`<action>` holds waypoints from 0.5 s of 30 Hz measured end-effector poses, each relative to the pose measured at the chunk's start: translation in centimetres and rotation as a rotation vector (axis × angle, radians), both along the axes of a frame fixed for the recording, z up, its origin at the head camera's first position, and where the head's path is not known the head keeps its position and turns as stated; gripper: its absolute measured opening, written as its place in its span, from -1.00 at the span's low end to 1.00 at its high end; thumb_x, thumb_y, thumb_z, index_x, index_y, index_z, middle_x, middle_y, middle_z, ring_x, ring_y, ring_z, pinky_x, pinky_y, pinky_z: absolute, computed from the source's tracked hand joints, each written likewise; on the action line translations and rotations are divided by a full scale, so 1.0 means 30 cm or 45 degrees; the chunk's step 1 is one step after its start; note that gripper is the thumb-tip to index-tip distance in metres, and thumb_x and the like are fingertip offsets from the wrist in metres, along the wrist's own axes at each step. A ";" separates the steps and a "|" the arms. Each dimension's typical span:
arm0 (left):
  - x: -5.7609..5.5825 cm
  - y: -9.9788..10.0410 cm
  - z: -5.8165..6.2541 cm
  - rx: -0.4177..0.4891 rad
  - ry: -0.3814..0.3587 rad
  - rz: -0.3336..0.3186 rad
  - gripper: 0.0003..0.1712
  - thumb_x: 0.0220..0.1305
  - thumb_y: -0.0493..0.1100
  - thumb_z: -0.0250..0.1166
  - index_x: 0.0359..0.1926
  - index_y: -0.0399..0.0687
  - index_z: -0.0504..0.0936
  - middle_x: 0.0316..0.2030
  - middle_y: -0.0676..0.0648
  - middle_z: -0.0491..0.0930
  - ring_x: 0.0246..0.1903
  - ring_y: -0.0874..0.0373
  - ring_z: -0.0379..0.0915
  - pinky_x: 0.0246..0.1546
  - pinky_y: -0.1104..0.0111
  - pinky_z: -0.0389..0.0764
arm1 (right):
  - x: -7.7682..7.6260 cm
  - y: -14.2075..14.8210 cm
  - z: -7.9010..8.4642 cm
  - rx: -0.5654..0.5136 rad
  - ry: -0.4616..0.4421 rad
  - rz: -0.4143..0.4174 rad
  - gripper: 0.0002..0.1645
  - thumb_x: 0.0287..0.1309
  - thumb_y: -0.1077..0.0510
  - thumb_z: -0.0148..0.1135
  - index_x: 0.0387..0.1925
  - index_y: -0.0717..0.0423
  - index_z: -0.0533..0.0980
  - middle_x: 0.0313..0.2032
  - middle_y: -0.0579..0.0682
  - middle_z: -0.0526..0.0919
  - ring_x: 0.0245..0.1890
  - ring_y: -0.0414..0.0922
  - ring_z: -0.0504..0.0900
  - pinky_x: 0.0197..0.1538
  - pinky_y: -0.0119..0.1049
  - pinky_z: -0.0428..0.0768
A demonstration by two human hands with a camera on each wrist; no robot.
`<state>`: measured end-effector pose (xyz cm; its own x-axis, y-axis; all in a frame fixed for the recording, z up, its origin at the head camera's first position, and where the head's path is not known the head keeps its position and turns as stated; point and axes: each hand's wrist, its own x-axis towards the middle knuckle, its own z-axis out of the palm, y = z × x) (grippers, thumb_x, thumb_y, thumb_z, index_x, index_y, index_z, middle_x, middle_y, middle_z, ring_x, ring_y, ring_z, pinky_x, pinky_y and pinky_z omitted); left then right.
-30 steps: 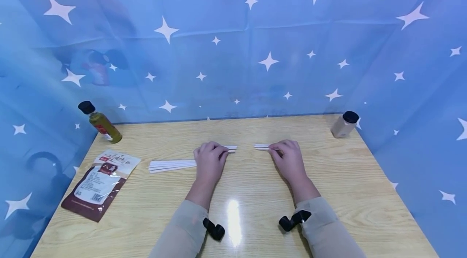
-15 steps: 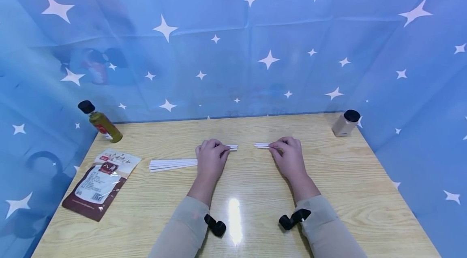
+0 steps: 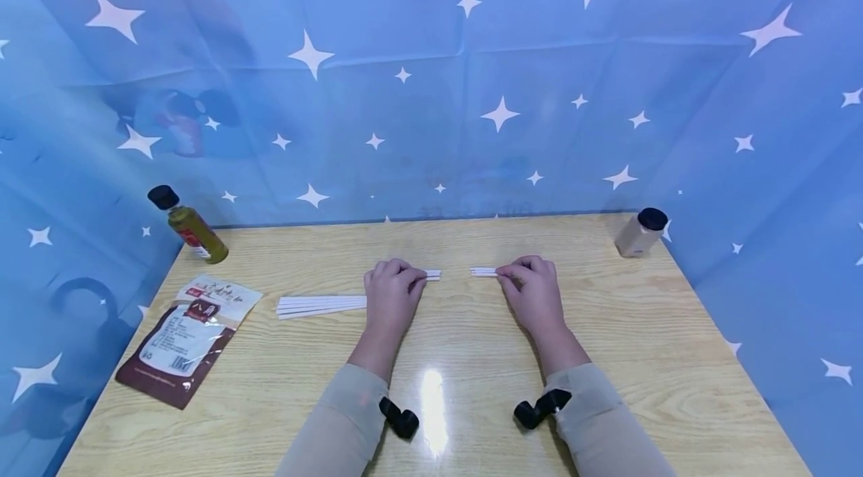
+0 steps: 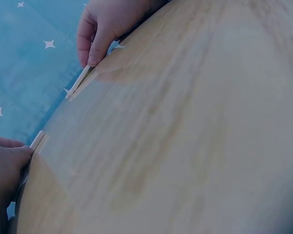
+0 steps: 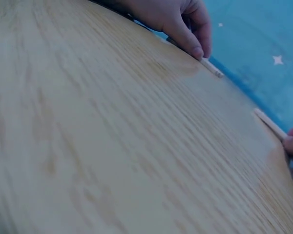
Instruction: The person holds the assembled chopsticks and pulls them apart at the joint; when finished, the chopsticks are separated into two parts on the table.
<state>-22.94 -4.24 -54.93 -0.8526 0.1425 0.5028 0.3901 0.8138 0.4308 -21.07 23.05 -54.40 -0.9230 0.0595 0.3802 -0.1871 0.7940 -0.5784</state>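
My left hand (image 3: 392, 293) is left of the table's middle and pinches several thin white sticks (image 3: 433, 275) between thumb and fingers; their ends point right. Facing it, my right hand (image 3: 535, 290) pinches more thin white sticks (image 3: 483, 272), whose ends point left. A gap separates the two groups. Left of the left hand, several long white sticks (image 3: 320, 305) lie slightly fanned; the hand hides their right ends. In the left wrist view, the right hand's sticks (image 4: 79, 84) lie low along the tabletop. The right wrist view shows the left hand's sticks (image 5: 212, 68) from the side.
A brown and white pouch (image 3: 185, 342) lies on the table (image 3: 674, 357) at left. Behind it stands a greenish bottle (image 3: 197, 234) with a black cap. A jar (image 3: 637, 236) with a black lid stands at the back right. A blue star-patterned curtain (image 3: 431, 110) borders the table.
The left hand has shifted very slightly right along its sticks. The right hand keeps its place, and its stick ends lie a little closer together. The other objects stay put.
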 end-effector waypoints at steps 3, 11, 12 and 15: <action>0.000 -0.002 -0.001 0.003 -0.004 -0.004 -0.91 0.31 -0.09 0.58 -0.17 0.14 0.89 -0.20 0.06 0.69 -0.13 0.03 0.55 0.00 -0.01 0.49 | 0.000 -0.003 0.000 0.011 0.023 0.002 -0.94 0.29 0.22 0.53 -0.21 0.04 0.83 -0.06 0.12 0.61 -0.01 0.16 0.48 0.03 0.08 0.51; 0.006 -0.006 -0.003 0.031 0.002 -0.025 -0.75 0.31 -0.09 0.58 0.00 0.08 0.85 -0.16 0.02 0.71 -0.10 -0.01 0.56 0.00 -0.02 0.48 | 0.001 -0.007 0.004 0.001 0.010 -0.006 -0.93 0.31 0.22 0.52 -0.19 0.06 0.83 -0.06 0.13 0.63 0.02 0.18 0.48 0.05 0.09 0.52; 0.008 -0.006 -0.003 0.032 0.006 -0.028 -0.76 0.31 -0.09 0.58 -0.01 0.08 0.86 -0.16 0.02 0.71 -0.11 -0.01 0.56 0.00 -0.02 0.48 | 0.001 -0.007 0.004 0.000 0.006 -0.008 -0.93 0.31 0.22 0.52 -0.19 0.06 0.83 -0.06 0.13 0.63 0.03 0.18 0.48 0.05 0.09 0.53; 0.010 -0.006 -0.005 0.033 0.027 -0.034 -0.78 0.30 -0.09 0.59 -0.04 0.07 0.86 -0.18 0.03 0.70 -0.12 0.00 0.55 -0.01 -0.01 0.49 | 0.002 -0.006 0.002 -0.004 -0.001 -0.013 -0.93 0.32 0.22 0.51 -0.18 0.08 0.82 -0.06 0.14 0.63 0.03 0.18 0.49 0.05 0.09 0.53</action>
<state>-22.63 -4.41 -55.09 -0.8376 0.1519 0.5247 0.4211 0.7915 0.4431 -21.00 22.86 -54.35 -0.9226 0.0699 0.3793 -0.1788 0.7940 -0.5810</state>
